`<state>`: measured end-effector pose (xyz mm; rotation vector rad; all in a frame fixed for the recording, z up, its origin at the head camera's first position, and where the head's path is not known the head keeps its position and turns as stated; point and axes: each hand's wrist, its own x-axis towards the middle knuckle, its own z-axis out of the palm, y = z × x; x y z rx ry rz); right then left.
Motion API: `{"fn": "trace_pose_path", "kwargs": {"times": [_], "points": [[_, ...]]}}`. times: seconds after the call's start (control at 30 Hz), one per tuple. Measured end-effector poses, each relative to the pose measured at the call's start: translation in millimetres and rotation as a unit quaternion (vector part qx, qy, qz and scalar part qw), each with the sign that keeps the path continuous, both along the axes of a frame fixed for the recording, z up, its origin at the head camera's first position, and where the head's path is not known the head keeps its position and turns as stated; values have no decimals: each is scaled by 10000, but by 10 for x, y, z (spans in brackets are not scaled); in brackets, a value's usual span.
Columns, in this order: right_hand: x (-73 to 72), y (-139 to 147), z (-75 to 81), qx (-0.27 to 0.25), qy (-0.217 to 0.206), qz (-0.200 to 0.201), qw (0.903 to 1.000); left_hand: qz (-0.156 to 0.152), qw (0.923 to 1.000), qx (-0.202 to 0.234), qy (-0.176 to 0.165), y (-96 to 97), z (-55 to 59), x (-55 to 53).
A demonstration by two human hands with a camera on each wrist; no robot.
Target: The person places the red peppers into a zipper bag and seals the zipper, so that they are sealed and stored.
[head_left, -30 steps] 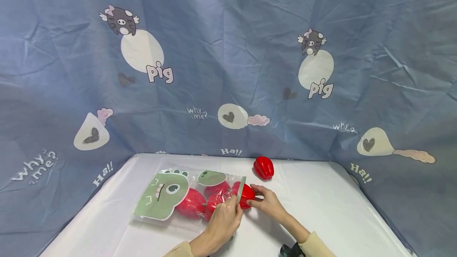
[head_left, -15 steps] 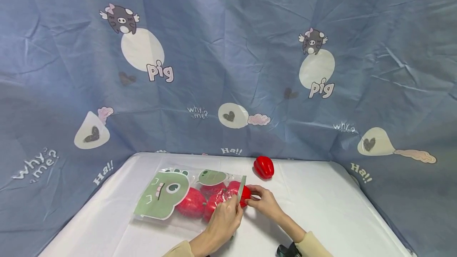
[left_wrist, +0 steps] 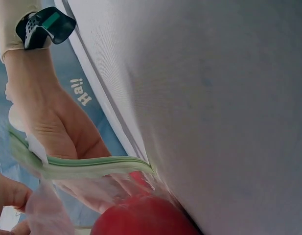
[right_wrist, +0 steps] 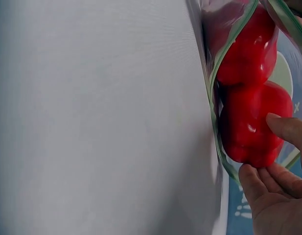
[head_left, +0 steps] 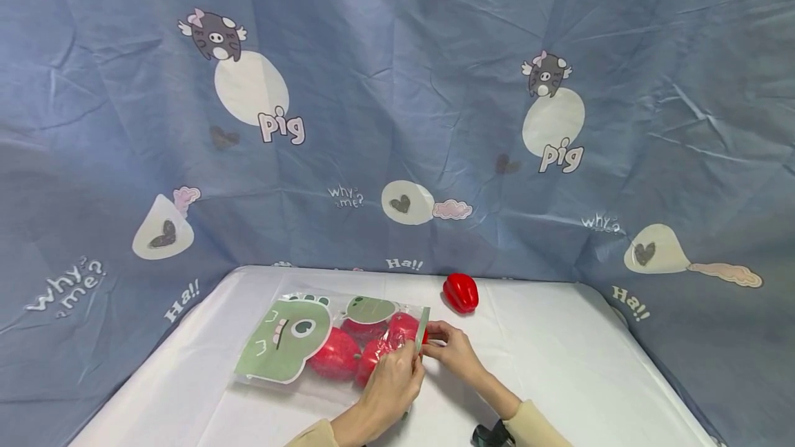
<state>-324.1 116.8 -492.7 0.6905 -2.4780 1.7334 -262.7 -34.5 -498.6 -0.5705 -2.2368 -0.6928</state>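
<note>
A clear zip bag (head_left: pixel 282 347) with a green dinosaur print lies on the white table, its mouth toward the right. Several red bell peppers (head_left: pixel 334 354) show through the plastic. My left hand (head_left: pixel 393 379) pinches the near side of the bag's green-edged mouth. At that opening, my right hand (head_left: pixel 456 354) holds a red bell pepper (right_wrist: pixel 253 127), thumb on one side and fingers under its end. In the right wrist view this pepper sits inside the zip rim (right_wrist: pixel 214 93), against another pepper (right_wrist: pixel 248 54). Most of it is hidden behind the bag's edge in the head view.
One loose red bell pepper (head_left: pixel 461 293) lies near the table's back edge, beyond my right hand. A white cloth covers the table (head_left: pixel 559 364). Behind it hangs a blue printed curtain (head_left: pixel 397 123). A dark device (head_left: pixel 493 434) is strapped at my right wrist.
My right hand has moved left, carrying the pepper from the bag's mouth further inside. The left hand keeps its hold on the rim, and the loose pepper has stayed put.
</note>
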Motion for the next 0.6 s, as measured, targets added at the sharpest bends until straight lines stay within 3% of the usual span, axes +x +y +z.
{"fn": "trace_pose_path", "kwargs": {"times": [0.23, 0.6], "points": [[-208, -22, -270, 116, 133, -162, 9997, -22, 10000, 18, 65, 9, -2, 7], [-253, -71, -289, 261, 19, -210, 9994, -75, 10000, -39, -38, 0, 8, 11]]}}
